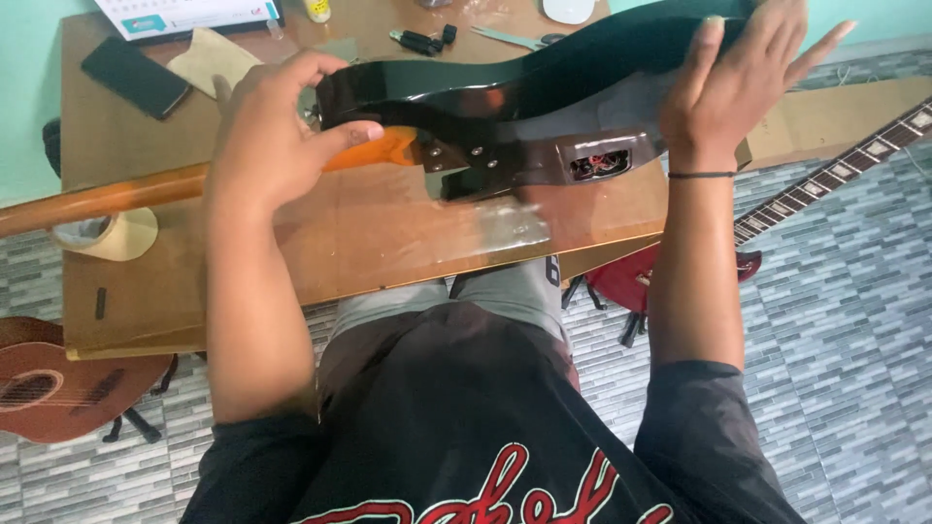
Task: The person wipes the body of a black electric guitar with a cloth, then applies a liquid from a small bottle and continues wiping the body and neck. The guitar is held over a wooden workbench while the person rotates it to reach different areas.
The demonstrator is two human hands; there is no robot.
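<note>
A glossy black electric guitar body (524, 92) stands on its edge on the wooden table (388, 243), its back plate and an open cavity with red wiring facing me. Its orange-brown neck (107, 199) runs off to the left. My left hand (272, 136) grips the body's upper horn where the neck joins. My right hand (743, 73) lies flat against the body's right side, fingers spread, a thin black band on the wrist.
A roll of tape (102, 233) sits under the neck. A black phone (136, 76), sandpaper, small tools and a white mouse lie at the table's back. An acoustic guitar (58, 383) stands at the left, a red electric guitar (680, 277) at the right, both on the tiled floor.
</note>
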